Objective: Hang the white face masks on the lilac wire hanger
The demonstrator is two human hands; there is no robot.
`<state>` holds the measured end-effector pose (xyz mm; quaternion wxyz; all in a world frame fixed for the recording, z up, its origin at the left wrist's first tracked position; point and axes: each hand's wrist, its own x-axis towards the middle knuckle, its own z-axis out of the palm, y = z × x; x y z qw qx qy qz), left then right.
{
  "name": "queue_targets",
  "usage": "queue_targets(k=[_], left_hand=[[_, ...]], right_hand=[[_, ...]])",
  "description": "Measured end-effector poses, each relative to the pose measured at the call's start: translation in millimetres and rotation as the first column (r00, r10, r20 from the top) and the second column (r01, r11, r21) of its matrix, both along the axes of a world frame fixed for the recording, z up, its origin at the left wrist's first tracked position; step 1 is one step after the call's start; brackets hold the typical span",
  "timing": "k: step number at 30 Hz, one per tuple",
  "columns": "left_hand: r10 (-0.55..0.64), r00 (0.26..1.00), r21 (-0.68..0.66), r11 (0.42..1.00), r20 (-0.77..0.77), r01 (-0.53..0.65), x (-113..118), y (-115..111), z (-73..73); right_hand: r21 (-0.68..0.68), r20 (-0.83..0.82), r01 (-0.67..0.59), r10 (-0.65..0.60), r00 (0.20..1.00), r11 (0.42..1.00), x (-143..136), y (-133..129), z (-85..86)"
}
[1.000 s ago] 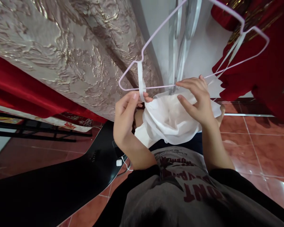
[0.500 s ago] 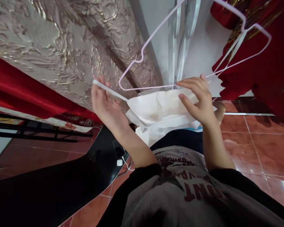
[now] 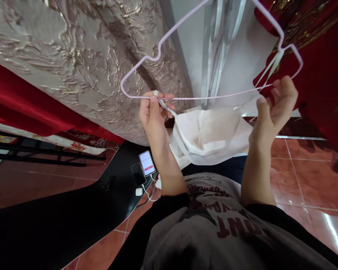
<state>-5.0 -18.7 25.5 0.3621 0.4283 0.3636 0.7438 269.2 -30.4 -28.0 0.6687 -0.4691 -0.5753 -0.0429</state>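
A pale pink clothes hanger [image 3: 191, 98] hangs in front of me. Below its lower bar droops a thin white cloth piece [image 3: 211, 129] with narrow straps. My left hand [image 3: 157, 112] pinches the white strap [image 3: 167, 108] between thumb and fingers, right at the bar's left part. Another strap [image 3: 272, 67] is looped on the hanger's right notch and runs down to the cloth. My right hand [image 3: 276, 107] is by the bar's right end, its thumb and fingers apart beside that strap; whether the fingertips touch the bar I cannot tell.
A shiny embossed curtain-like fabric [image 3: 81, 56] fills the left, with red cloth [image 3: 25, 101] below it. Red cloth with gold trim [image 3: 321, 75] hangs at right. Two phones [image 3: 147, 163] with charging cables lie on a black bench [image 3: 73, 213]. The floor [image 3: 315, 168] is red tile.
My left hand moved right with the strap, up to the hanger's bar. My right hand shifted right along the bar. The hanger swung left, and a lit phone came into view.
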Motion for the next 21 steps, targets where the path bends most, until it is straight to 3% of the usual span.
queue_targets(k=[3, 6, 11, 17, 21], left_hand=[[0.012, 1.000, 0.036, 0.999, 0.013, -0.012, 0.7, 1.7, -1.5], [0.010, 1.000, 0.057, 0.998, 0.026, -0.012, 1.4, 1.8, -2.8], [-0.025, 0.999, 0.067, 0.997, 0.033, 0.023, 0.2, -0.2, -2.7], [-0.003, 1.000, 0.078, 0.997, 0.027, 0.001, 2.4, -0.8, -1.6], [0.028, 1.000, 0.048, 0.998, -0.009, -0.027, 2.0, -1.4, -0.5]], right_hand=[[-0.016, 0.038, -0.116, 0.117, 0.992, 0.993, 20.1, 15.5, -8.6], [-0.020, 0.001, -0.092, 0.092, 0.996, 0.996, 27.2, 27.0, -4.6], [-0.299, 0.097, -0.092, 0.126, 0.987, 0.950, 28.9, 26.2, 31.9], [-0.295, -0.037, -0.076, 0.068, 0.997, 0.952, 17.6, 11.4, 72.1], [-0.418, -0.181, -0.210, 0.146, 0.973, 0.884, 13.7, 10.4, 87.6]])
